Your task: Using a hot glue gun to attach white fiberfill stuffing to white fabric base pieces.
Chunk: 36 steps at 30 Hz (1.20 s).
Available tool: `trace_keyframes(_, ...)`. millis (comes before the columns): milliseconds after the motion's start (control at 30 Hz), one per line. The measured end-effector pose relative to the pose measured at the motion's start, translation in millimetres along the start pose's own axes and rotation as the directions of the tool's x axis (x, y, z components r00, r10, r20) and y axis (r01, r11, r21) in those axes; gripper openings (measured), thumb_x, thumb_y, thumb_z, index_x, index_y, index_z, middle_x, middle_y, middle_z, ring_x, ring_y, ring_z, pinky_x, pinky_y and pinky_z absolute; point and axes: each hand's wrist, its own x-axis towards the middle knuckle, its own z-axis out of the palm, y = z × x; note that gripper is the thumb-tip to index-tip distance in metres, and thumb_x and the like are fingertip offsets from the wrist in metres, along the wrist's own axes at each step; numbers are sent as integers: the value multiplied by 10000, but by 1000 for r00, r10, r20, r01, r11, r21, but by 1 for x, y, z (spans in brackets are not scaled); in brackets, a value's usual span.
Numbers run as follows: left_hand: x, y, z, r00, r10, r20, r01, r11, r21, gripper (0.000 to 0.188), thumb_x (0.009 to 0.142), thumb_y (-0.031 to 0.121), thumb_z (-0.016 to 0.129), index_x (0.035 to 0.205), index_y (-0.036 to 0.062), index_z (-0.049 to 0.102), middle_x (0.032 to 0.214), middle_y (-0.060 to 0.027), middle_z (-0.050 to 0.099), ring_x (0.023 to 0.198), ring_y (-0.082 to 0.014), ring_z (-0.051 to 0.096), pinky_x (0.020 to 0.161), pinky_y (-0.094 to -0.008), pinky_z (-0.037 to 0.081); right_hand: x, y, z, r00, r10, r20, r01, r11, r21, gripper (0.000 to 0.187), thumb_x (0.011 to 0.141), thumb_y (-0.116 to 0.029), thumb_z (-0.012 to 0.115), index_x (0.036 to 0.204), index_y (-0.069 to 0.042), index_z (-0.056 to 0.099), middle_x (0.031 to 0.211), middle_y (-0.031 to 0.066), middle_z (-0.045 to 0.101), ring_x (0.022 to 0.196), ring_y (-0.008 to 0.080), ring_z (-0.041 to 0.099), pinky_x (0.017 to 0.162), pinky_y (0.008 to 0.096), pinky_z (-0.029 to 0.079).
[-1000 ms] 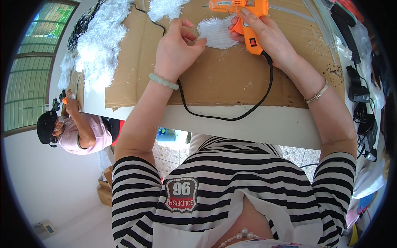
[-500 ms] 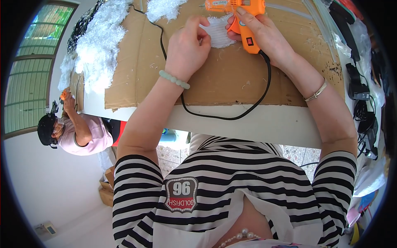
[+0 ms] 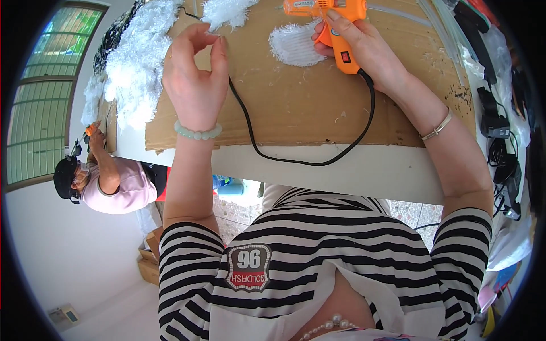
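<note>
My right hand (image 3: pixel 369 48) is closed around the handle of an orange hot glue gun (image 3: pixel 343 42), its nozzle pointing left. A black cord runs from the handle's base and loops across the table. Just left of that hand, a white fringed fabric piece (image 3: pixel 296 44) lies flat on the cardboard (image 3: pixel 318 108). My left hand (image 3: pixel 196 79) is raised over the cardboard's left part, thumb and forefinger pinched together. Whatever is between the fingertips is too small to make out. Right beyond them lies another white fluffy piece (image 3: pixel 227 12).
A heap of white fluffy pieces (image 3: pixel 136 62) covers the left side. Clear glue sticks (image 3: pixel 441 37) lie at the far right, near black adapters (image 3: pixel 495 125) and cables. The white table edge (image 3: pixel 341 176) is close to me. A co-worker (image 3: pixel 114 182) works at the left, holding something orange.
My left hand has moved left, away from the white fabric piece beside the glue gun, toward the fluffy pieces. My right hand with the glue gun has barely moved.
</note>
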Motion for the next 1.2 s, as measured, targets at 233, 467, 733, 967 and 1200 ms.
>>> trace_keyframes(233,-22,2,19,903,-18,430,62,994,-88,57,742,112,680,728,76,638,694,-54,635,670,-251,610,665,-350,503,3,1,-2,998,-21,57,21,1000,2,449,948,-453,452,1054,-33,568,933,43,624,843,123,623,724,235,468)
trace_keyframes(467,-12,2,55,880,-10,476,69,992,-106,48,727,118,673,707,79,652,669,-54,618,662,-268,590,623,-375,491,1,-1,0,999,-6,46,5,1000,28,445,953,-441,452,1073,-26,557,942,43,625,858,130,628,712,231,474)
trace_keyframes(733,-7,-12,63,650,-430,627,728,588,-352,93,780,111,657,845,47,673,766,-45,663,712,-152,606,658,-251,482,5,1,-4,997,-10,82,7,999,33,439,954,-427,459,1062,-15,562,927,62,629,865,146,632,753,252,490)
trace_keyframes(967,-10,-2,69,903,10,429,45,992,-117,129,741,162,695,780,48,648,735,-74,651,646,-231,615,580,-310,495,7,4,-4,996,-39,74,37,999,31,435,958,-413,451,1052,-3,558,915,66,623,850,154,631,793,268,502)
trace_keyframes(1200,-11,-20,74,764,-554,331,645,669,-369,150,782,186,682,802,44,640,697,-95,633,632,-240,609,568,-339,482,7,3,-2,999,-8,53,6,1000,22,443,961,-420,436,1052,-4,560,932,59,613,851,147,629,804,277,512)
